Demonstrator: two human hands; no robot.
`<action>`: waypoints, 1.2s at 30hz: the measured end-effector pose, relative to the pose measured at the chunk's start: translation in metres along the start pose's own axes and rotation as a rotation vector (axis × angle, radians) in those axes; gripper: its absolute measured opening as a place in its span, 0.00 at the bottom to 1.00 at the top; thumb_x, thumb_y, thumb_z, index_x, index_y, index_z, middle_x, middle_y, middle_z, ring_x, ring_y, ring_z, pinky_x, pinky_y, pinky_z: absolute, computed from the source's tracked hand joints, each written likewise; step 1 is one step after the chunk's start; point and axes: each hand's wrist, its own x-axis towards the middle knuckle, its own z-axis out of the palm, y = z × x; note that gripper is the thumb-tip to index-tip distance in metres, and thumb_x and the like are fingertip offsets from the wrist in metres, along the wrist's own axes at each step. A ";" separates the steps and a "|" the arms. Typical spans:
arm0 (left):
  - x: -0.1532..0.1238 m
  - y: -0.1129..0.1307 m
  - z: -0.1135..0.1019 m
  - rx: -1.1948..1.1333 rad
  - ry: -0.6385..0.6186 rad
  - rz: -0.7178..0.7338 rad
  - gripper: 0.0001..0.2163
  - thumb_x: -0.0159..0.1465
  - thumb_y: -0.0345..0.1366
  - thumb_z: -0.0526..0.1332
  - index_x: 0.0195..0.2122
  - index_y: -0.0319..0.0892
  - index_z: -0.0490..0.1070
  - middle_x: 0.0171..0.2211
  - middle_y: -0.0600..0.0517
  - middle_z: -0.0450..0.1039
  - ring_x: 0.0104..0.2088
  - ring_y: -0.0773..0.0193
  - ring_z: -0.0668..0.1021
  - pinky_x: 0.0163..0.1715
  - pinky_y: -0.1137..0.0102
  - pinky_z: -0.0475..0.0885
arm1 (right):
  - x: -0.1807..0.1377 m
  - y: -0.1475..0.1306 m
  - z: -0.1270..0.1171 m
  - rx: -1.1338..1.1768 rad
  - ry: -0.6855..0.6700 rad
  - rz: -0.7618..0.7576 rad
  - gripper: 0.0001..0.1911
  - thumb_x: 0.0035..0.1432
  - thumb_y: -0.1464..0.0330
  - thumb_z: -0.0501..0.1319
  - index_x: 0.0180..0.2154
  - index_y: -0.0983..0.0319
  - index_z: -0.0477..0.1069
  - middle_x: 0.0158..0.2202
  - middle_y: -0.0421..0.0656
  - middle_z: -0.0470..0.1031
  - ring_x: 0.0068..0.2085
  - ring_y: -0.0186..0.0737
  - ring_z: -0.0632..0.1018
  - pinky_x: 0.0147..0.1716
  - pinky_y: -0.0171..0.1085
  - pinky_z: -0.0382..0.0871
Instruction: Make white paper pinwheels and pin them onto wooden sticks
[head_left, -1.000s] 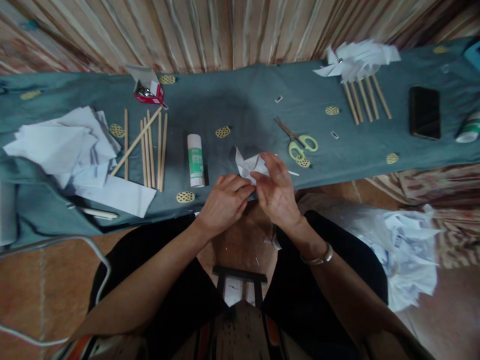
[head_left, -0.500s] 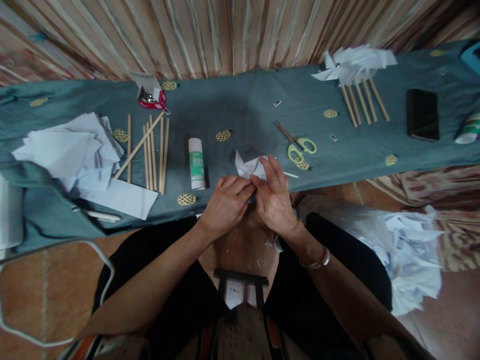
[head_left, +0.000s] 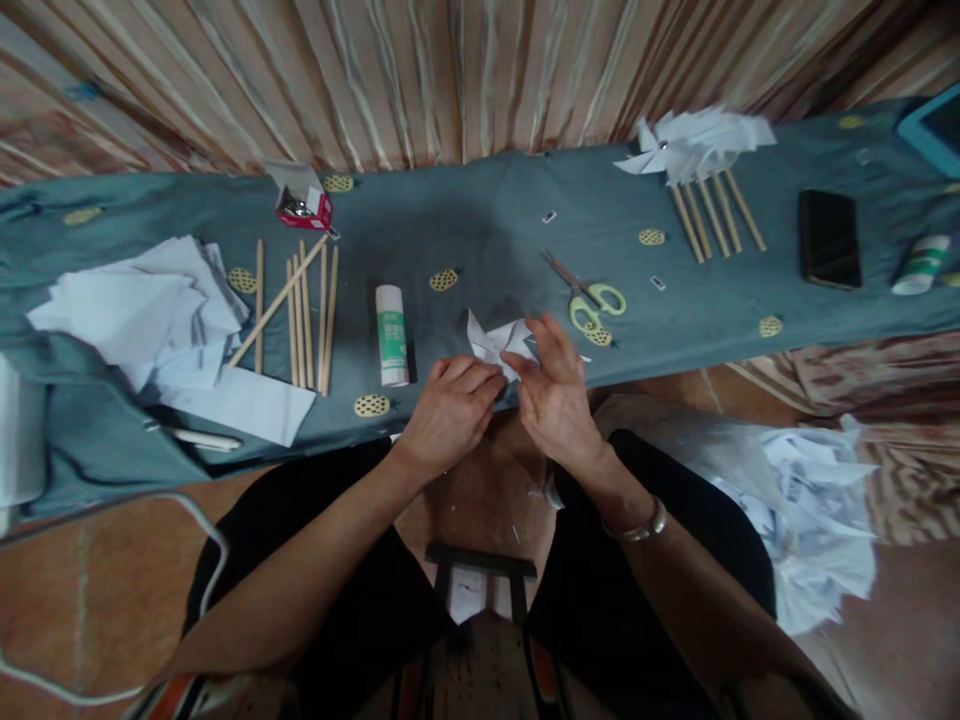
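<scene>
A white paper pinwheel [head_left: 491, 340] with folded blades lies at the table's near edge, between my two hands. My left hand [head_left: 459, 405] is closed on its near left side, fingertips bent over the paper. With thumb and fingers, my right hand [head_left: 556, 395] grips the right part of it; the exact hold is partly hidden. To the left of the pinwheel stands or lies a green and white glue stick [head_left: 391, 340]. Scissors with light green handles [head_left: 596, 300] rest just beyond my right hand.
Left are wooden sticks [head_left: 301, 320], a stack of paper sheets [head_left: 127, 310], a small red box of metal pins [head_left: 304, 207] and a pen-like white tool [head_left: 202, 438]. Right are finished pinwheels [head_left: 705, 140], a phone [head_left: 830, 238] and another glue tube [head_left: 921, 265]. A bag of paper scraps [head_left: 814, 520] stands below.
The view has shifted slightly. My right fingers have lifted and spread a little over the paper, while my left hand keeps its hold.
</scene>
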 end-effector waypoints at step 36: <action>0.002 0.001 -0.003 0.012 -0.075 -0.041 0.10 0.65 0.28 0.58 0.48 0.36 0.72 0.44 0.47 0.76 0.46 0.54 0.73 0.45 0.61 0.66 | 0.000 -0.005 0.010 0.027 -0.051 -0.007 0.20 0.65 0.76 0.49 0.53 0.62 0.71 0.67 0.54 0.61 0.71 0.55 0.51 0.61 0.61 0.58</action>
